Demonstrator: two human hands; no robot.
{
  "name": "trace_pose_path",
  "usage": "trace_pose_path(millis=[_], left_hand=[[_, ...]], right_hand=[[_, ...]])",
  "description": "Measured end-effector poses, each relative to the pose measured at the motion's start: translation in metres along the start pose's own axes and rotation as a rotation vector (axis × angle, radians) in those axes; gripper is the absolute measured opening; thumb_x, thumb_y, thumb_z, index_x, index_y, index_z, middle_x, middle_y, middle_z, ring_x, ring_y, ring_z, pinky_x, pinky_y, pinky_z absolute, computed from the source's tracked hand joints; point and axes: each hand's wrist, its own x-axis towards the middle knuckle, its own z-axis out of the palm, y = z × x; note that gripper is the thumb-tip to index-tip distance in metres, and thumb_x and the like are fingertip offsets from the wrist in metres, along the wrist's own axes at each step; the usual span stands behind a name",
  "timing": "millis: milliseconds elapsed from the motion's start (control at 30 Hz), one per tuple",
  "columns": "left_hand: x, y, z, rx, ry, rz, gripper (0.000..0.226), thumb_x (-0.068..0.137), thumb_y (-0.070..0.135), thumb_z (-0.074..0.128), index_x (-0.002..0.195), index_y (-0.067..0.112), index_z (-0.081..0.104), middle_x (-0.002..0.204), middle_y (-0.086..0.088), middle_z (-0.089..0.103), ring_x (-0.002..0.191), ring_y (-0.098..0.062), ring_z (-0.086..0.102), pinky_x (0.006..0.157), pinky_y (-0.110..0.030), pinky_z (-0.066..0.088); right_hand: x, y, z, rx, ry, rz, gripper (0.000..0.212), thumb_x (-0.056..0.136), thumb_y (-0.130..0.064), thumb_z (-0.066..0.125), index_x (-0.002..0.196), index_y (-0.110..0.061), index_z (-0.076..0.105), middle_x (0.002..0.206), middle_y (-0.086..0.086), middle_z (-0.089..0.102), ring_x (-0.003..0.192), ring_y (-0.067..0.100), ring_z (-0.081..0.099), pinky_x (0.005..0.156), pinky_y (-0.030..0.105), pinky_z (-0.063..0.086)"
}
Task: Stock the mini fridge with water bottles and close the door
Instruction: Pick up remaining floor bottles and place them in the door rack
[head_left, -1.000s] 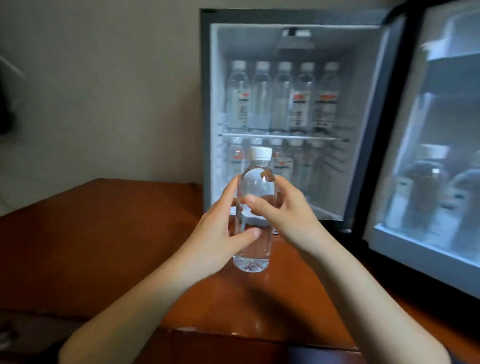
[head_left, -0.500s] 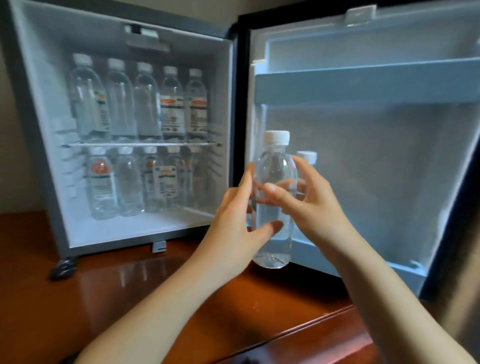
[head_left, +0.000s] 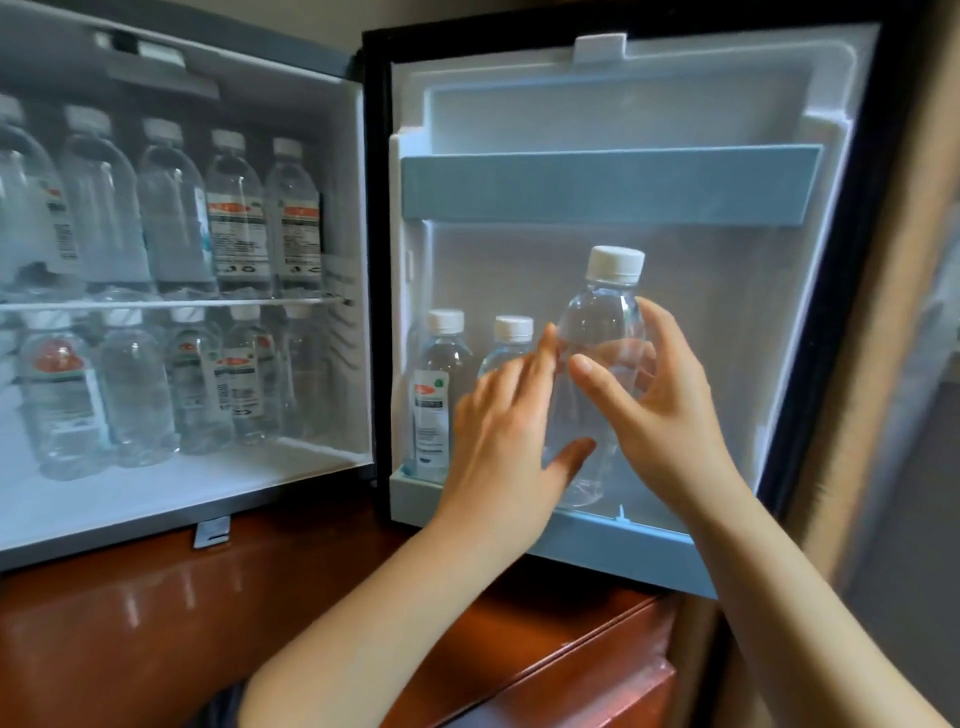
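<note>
A clear water bottle (head_left: 597, 332) with a white cap is upright over the lower rack (head_left: 639, 540) of the open fridge door (head_left: 727, 364). My right hand (head_left: 660, 410) grips its upper body. My left hand (head_left: 504, 447) touches its left side with straight fingers and the thumb under its lower part. Two more bottles (head_left: 441, 384) stand in the same rack to the left; one of them is partly hidden behind my left hand. The mini fridge (head_left: 332, 395) holds rows of bottles (head_left: 234, 218) on two levels.
The fridge stands on a glossy reddish wooden cabinet top (head_left: 156, 623). The door's upper shelf rail (head_left: 608, 187) holds nothing visible. A wooden frame (head_left: 883, 364) runs along the right, close to the open door's edge.
Both hands carried the bottle to the right, from in front of the fridge interior to the door rack. My view turned right and closer to the door.
</note>
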Motion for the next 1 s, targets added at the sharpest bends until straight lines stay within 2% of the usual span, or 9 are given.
trace_pose_path(millis=[67, 133, 200, 333, 533, 700, 767, 867, 1000], left_hand=[[0.001, -0.004, 0.005, 0.090, 0.038, 0.013, 0.090, 0.081, 0.039, 0.066, 0.149, 0.025, 0.009, 0.146, -0.001, 0.030, 0.136, -0.019, 0.022, 0.111, -0.030, 0.015], [0.000, -0.011, 0.011, 0.157, 0.055, 0.002, 0.090, 0.078, 0.040, 0.069, 0.149, 0.024, 0.014, 0.147, -0.006, 0.030, 0.138, -0.024, 0.023, 0.113, -0.040, 0.018], [-0.003, -0.016, 0.018, 0.220, 0.058, -0.008, 0.092, 0.077, 0.042, 0.069, 0.147, 0.026, 0.010, 0.147, -0.008, 0.030, 0.139, -0.026, 0.022, 0.113, -0.047, 0.020], [-0.006, -0.020, 0.028, 0.252, 0.081, -0.010, 0.094, 0.077, 0.043, 0.069, 0.144, 0.026, 0.006, 0.146, -0.009, 0.034, 0.138, -0.024, 0.018, 0.112, -0.054, 0.023], [-0.004, -0.021, 0.035, 0.281, 0.102, -0.007, 0.093, 0.074, 0.041, 0.071, 0.145, 0.023, 0.014, 0.144, -0.009, 0.037, 0.137, -0.025, 0.017, 0.109, -0.055, 0.029], [-0.010, -0.022, 0.038, 0.278, 0.083, 0.010, 0.089, 0.071, 0.038, 0.075, 0.142, 0.018, 0.026, 0.146, -0.008, 0.036, 0.139, -0.025, 0.011, 0.108, -0.052, 0.029], [-0.015, -0.025, 0.040, 0.290, 0.052, 0.023, 0.084, 0.070, 0.036, 0.077, 0.140, 0.016, 0.034, 0.148, -0.005, 0.031, 0.142, -0.024, 0.008, 0.108, -0.052, 0.029], [-0.021, -0.027, 0.043, 0.304, 0.026, 0.042, 0.082, 0.069, 0.035, 0.078, 0.138, 0.015, 0.037, 0.149, -0.003, 0.029, 0.142, -0.025, 0.007, 0.107, -0.049, 0.030], [-0.022, -0.026, 0.043, 0.276, 0.016, 0.034, 0.081, 0.072, 0.030, 0.076, 0.139, 0.013, 0.035, 0.151, -0.004, 0.027, 0.143, -0.024, 0.005, 0.108, -0.047, 0.028]], right_hand=[[-0.001, 0.005, -0.002, -0.017, -0.006, -0.007, 0.045, 0.081, -0.030, 0.070, 0.121, -0.032, 0.049, 0.099, -0.014, 0.067, 0.094, 0.005, 0.065, 0.088, 0.026, 0.051], [-0.001, 0.009, -0.001, -0.035, -0.011, -0.001, 0.046, 0.083, -0.025, 0.070, 0.124, -0.027, 0.050, 0.102, -0.022, 0.064, 0.096, -0.001, 0.063, 0.086, 0.014, 0.048], [-0.003, 0.013, 0.000, -0.047, -0.006, 0.004, 0.045, 0.083, -0.022, 0.069, 0.124, -0.026, 0.050, 0.103, -0.025, 0.063, 0.098, -0.005, 0.061, 0.083, 0.007, 0.045], [-0.002, 0.017, 0.002, -0.069, 0.006, 0.015, 0.045, 0.084, -0.022, 0.069, 0.125, -0.022, 0.051, 0.104, -0.021, 0.064, 0.099, -0.006, 0.061, 0.081, 0.003, 0.042], [-0.002, 0.018, 0.002, -0.128, 0.028, 0.005, 0.047, 0.084, -0.021, 0.069, 0.127, -0.020, 0.049, 0.101, -0.030, 0.056, 0.090, -0.025, 0.052, 0.074, -0.006, 0.034], [-0.007, 0.027, 0.002, -0.141, 0.010, 0.046, 0.051, 0.083, -0.025, 0.070, 0.129, -0.019, 0.049, 0.111, -0.015, 0.062, 0.095, -0.014, 0.055, 0.077, -0.004, 0.035], [-0.015, 0.035, 0.003, -0.127, 0.005, 0.084, 0.052, 0.083, -0.027, 0.070, 0.130, -0.020, 0.048, 0.117, -0.012, 0.063, 0.101, -0.013, 0.055, 0.081, -0.002, 0.037], [-0.026, 0.042, 0.006, -0.171, 0.024, 0.112, 0.055, 0.083, -0.030, 0.068, 0.132, -0.022, 0.047, 0.124, -0.005, 0.059, 0.113, -0.001, 0.050, 0.089, 0.003, 0.036], [-0.026, 0.043, 0.009, -0.196, 0.057, 0.131, 0.054, 0.083, -0.030, 0.068, 0.133, -0.024, 0.048, 0.123, 0.003, 0.054, 0.097, -0.022, 0.039, 0.084, -0.009, 0.026]])
